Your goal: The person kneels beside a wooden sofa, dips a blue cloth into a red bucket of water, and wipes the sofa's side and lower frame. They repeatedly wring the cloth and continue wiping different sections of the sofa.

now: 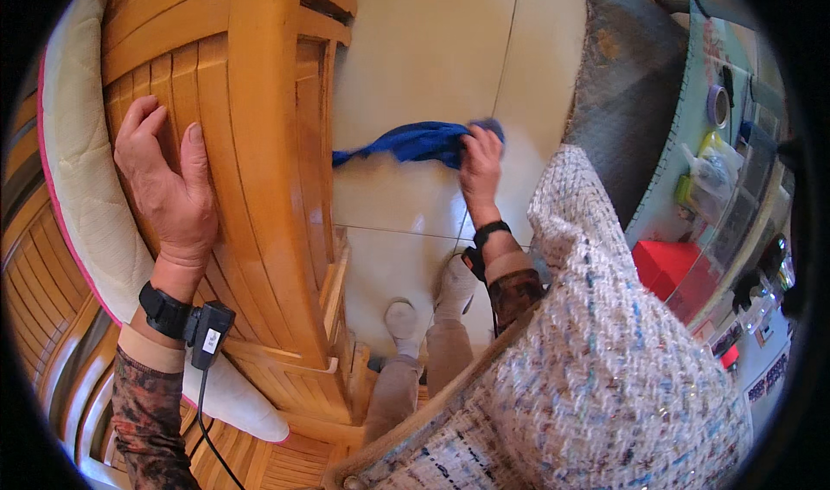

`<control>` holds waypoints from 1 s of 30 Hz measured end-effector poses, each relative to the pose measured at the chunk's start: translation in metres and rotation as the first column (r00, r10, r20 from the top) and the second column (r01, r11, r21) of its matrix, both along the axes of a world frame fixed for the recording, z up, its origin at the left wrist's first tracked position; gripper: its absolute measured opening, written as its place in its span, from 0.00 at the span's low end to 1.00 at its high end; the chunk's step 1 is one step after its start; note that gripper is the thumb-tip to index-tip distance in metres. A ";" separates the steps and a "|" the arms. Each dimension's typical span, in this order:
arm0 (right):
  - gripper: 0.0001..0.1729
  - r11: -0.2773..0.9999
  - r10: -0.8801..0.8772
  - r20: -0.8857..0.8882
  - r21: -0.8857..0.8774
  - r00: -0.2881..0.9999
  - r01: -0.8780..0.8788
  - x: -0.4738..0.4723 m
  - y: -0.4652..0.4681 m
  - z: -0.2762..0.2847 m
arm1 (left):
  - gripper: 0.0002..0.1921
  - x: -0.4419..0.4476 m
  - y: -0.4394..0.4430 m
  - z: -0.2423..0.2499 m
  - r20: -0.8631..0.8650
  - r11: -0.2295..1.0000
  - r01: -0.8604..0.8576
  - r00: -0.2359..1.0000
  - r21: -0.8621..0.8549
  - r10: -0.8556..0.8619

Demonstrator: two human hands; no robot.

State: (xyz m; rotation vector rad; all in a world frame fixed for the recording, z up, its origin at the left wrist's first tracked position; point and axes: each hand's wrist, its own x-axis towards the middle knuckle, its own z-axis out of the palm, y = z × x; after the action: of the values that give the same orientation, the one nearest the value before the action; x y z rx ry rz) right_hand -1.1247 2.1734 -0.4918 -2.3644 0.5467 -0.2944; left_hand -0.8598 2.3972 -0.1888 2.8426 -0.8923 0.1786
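My left hand (172,178) rests on the slatted top of a wooden table (262,165), fingers and thumb apart and holding nothing. Bunched in my right hand (481,159) is one end of a blue cloth (415,141), low over the tiled floor (415,195). The cloth stretches left to the table's side, where its far end goes out of sight. Part of it is blurred, and whether it touches the floor there I cannot tell.
A white quilted cushion (91,165) on a slatted wooden seat (48,263) borders the table's left. White tweed fabric (603,334) fills the lower right. Beyond it a dark quilted cover (622,88) hangs beside a surface with a tape roll (718,106) and a red box (664,266).
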 end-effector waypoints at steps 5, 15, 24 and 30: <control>0.18 0.975 0.024 -0.158 0.222 0.987 0.012 -0.090 0.045 0.043 | 0.16 0.000 -0.001 0.002 0.029 1.000 0.029 0.999 0.010 -0.029; 0.45 -0.344 -0.099 -0.138 0.934 0.986 0.096 -0.055 0.012 0.328 | 0.17 0.010 0.012 -0.020 0.107 0.999 0.037 0.994 0.009 -0.038; 0.42 -0.337 -0.566 0.273 0.784 0.778 -0.521 -0.078 -0.001 0.459 | 0.21 -0.040 0.029 0.006 -0.167 0.980 0.015 0.985 -0.200 -0.049; 0.28 -0.239 -0.598 0.385 0.751 0.702 -0.616 -0.105 0.012 0.584 | 0.21 -0.131 0.072 0.179 -0.935 0.862 -0.412 -0.060 -0.294 -0.348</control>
State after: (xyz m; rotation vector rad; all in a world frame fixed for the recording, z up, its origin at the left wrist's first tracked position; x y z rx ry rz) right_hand -1.2295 2.1853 0.0926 -0.2575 0.1021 -0.4793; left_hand -0.9910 2.4697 -0.0102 1.5199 -0.2218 -1.3783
